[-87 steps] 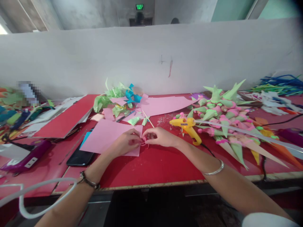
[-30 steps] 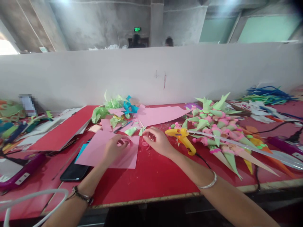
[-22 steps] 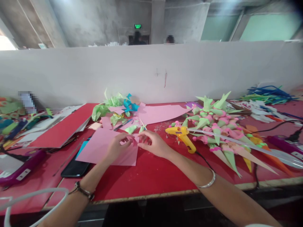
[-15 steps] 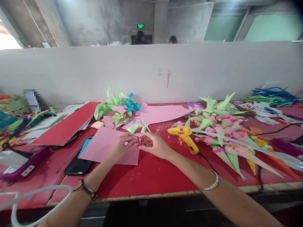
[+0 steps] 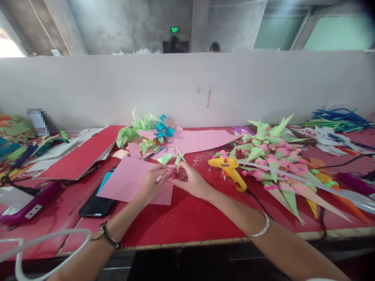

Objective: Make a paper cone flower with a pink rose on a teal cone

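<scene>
In the head view, mid-frame, I see a thin pink curl, wound in loops, pinched at the fingertips of the left hand; the right hand bends round its other side, though I can't tell whether it grips. A flat, smooth sheet lies under the left hand. Right of centre, a yellow plastic glue gun rests near pointed green-and-pink cones; crinkled green scraps heap left of centre.

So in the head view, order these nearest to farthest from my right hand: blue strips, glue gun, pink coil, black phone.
1. Pink coil, just left.
2. Glue gun, right side.
3. Black phone, farther left.
4. Blue strips, far back right.
</scene>
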Motion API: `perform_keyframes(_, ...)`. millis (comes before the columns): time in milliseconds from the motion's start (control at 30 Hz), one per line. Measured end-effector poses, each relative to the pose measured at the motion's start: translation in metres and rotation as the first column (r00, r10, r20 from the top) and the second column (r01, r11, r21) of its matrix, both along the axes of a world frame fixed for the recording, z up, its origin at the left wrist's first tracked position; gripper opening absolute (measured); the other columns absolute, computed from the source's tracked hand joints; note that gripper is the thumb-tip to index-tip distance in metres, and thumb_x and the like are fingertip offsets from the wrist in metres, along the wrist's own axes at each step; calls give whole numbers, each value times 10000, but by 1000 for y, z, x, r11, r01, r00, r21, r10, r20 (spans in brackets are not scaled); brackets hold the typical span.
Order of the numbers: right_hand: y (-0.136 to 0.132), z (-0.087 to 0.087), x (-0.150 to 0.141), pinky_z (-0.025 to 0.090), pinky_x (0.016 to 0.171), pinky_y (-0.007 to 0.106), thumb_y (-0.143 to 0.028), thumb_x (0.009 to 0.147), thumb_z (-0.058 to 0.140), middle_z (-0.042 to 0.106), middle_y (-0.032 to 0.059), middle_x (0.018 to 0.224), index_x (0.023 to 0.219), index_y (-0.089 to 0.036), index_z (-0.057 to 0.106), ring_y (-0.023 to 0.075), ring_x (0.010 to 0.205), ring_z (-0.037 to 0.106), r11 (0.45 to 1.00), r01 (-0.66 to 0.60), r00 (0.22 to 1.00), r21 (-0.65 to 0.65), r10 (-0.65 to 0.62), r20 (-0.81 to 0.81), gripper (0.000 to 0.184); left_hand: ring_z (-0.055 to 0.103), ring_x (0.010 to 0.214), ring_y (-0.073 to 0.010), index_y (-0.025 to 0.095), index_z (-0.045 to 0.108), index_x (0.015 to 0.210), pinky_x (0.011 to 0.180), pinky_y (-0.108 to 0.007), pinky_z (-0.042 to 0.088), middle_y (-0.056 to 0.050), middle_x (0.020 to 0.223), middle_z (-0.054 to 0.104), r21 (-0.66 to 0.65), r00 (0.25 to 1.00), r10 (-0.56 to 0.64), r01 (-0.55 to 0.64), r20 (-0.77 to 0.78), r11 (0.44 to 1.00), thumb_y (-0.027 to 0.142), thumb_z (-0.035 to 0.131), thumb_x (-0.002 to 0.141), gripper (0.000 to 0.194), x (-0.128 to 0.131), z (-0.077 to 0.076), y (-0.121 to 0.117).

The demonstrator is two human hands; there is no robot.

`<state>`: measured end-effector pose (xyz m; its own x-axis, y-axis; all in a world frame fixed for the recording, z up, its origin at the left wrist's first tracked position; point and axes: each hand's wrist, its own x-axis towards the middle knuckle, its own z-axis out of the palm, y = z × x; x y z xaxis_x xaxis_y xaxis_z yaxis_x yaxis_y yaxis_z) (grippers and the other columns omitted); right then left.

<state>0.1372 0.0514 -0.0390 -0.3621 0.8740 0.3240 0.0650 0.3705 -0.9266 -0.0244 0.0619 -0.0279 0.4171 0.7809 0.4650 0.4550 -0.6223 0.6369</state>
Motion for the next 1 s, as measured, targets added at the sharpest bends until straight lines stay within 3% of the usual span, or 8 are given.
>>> perform_keyframes(100,1,1,0,445,665,252,-277,689,588,478,-15,800,759,-196,391,110,738,543,999,0,999,-36,-1,-48,225,548,802,-138,185,566,901,740,-260,428,-34,867,577,-35,999,19,-18,26,999,250,459,805,158,-1,-1,0)
perform_keyframes(167,2,3,2,440,654,244,-269,689,587,466,-22,786,759,-193,405,98,702,530,998,20,998,-51,-23,-57,209,561,788,-136,192,501,1010,733,-268,446,-30,880,577,-81,997,38,-32,68,996,257,490,785,234,-3,-2,1)
perform_keyframes(333,4,5,6,436,648,240,-266,706,576,470,-22,764,757,-186,437,88,661,501,998,51,997,-45,-53,-48,169,559,822,-150,179,491,911,771,-297,444,-34,861,569,-106,996,44,-36,82,994,248,536,745,185,-4,-3,0)
perform_keyframes(433,4,5,6,444,664,244,-255,704,578,482,-17,780,766,-185,457,91,679,510,998,44,998,-51,-47,-46,153,567,821,-143,186,429,939,755,-298,458,-32,899,536,-169,981,47,-14,189,986,233,554,728,250,-3,-4,-1)
perform_keyframes(533,4,5,6,456,686,243,-237,673,607,501,-4,880,837,-197,465,94,727,537,996,51,996,-77,-57,-74,220,573,801,-131,184,420,862,723,-279,473,-21,871,518,-215,961,32,29,273,976,204,522,741,159,-2,-3,-1)
perform_keyframes(633,3,4,5,468,686,241,-231,672,606,502,14,974,920,-207,466,96,741,566,993,27,995,-112,-37,-95,285,553,834,-128,174,495,837,775,-281,457,-35,889,532,-154,972,-2,40,236,987,191,485,758,81,-3,-2,-1)
perform_keyframes(767,2,3,5,480,691,254,-241,723,555,512,18,952,923,-199,481,105,717,602,987,-20,993,-162,1,-119,217,539,847,-143,172,563,814,790,-288,438,-41,865,572,-70,993,-23,32,119,997,172,476,757,104,-3,0,-1)
perform_keyframes(1000,0,1,4,476,765,285,-237,714,581,559,30,947,967,-201,512,145,866,573,994,13,999,-111,-18,-43,265,544,811,-162,176,588,762,765,-299,435,-47,830,601,-57,999,-14,17,51,998,210,518,743,81,-2,2,-2)
